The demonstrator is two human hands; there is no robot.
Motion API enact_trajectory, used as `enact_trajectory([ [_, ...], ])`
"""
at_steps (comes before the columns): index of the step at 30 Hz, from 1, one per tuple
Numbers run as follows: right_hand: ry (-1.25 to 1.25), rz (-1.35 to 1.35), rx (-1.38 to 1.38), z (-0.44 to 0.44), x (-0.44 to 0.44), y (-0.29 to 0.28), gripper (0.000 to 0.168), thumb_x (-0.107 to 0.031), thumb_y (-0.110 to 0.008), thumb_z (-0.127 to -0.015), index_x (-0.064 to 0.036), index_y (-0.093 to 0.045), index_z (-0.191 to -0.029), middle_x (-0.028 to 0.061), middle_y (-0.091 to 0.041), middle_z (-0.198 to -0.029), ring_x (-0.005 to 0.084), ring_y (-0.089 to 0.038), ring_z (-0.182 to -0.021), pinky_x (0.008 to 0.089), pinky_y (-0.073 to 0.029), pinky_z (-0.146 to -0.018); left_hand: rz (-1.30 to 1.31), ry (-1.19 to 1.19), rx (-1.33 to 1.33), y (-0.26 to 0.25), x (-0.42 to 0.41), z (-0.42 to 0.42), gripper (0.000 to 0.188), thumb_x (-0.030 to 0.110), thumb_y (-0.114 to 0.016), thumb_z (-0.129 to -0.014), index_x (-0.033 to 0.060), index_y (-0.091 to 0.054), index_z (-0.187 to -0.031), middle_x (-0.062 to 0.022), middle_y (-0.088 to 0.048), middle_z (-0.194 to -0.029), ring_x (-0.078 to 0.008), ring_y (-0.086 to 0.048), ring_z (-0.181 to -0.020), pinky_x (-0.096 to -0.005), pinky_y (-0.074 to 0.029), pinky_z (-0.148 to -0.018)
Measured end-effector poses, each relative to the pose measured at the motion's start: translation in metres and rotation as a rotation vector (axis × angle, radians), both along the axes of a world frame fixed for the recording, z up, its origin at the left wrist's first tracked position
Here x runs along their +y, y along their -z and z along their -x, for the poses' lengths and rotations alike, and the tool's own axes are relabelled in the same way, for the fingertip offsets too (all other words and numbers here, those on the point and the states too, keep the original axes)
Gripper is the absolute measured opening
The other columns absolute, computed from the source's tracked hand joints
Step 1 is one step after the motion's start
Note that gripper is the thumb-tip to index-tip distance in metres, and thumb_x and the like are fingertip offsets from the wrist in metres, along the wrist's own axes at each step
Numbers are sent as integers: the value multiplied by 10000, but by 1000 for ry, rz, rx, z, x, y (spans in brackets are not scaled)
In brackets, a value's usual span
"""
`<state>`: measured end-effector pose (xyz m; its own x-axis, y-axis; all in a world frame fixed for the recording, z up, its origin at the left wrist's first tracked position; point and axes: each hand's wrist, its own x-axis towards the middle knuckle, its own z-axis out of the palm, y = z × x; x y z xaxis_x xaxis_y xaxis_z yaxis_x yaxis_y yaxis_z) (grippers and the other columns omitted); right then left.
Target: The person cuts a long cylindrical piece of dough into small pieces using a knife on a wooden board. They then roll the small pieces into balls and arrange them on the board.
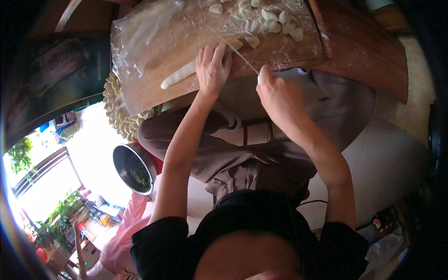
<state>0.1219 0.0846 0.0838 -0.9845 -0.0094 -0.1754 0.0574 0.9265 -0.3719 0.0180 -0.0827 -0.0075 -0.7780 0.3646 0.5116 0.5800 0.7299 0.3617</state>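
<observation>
A long white dough roll (177, 75) lies aslant on a floured wooden board (182, 45). My left hand (213, 66) rests over the roll's right part, fingers curled around it and hiding some of it. The handle of a knife (241, 57) is in my right hand (280, 94), which is slightly blurred. Its thin blade slants up and left, just past my left fingertips, over the roll's right end. Beside the blade sits a cut dough piece (252, 42). Farther back, several floured dough pieces (285, 22) are scattered in loose flour.
Clear plastic sheeting (129, 52) covers the board's left side. Below that corner are many shaped dumplings (120, 122) packed closely together. A metal pot (134, 169) with dark green contents stands at lower left, near a person in pink clothing (120, 238). My knees are under the board's near edge.
</observation>
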Motion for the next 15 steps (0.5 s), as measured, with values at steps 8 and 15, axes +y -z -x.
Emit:
enact_trajectory([
  [8, -58, 99, 206, 27, -13, 20, 91, -72, -521, -879, 13, -489, -886, 208, -649, -667, 357, -678, -618, 452, -548, -530, 25, 23, -1, 0, 0, 1, 242, 147, -707, -730, 104, -636, -957, -66, -599, -965, -292, -571, -887, -409, -457, -773],
  [15, 20, 132, 217, 41, -12, 28, 226, -173, -594, -902, 2, -475, -981, 165, -641, -636, 364, -659, -580, 463, -529, -500, 55, -2, -9, -7, -19, -4, 283, 173, -713, -758, 106, -642, -1023, -71, -617, -1011, -306, -573, -923, -427, -426, -852],
])
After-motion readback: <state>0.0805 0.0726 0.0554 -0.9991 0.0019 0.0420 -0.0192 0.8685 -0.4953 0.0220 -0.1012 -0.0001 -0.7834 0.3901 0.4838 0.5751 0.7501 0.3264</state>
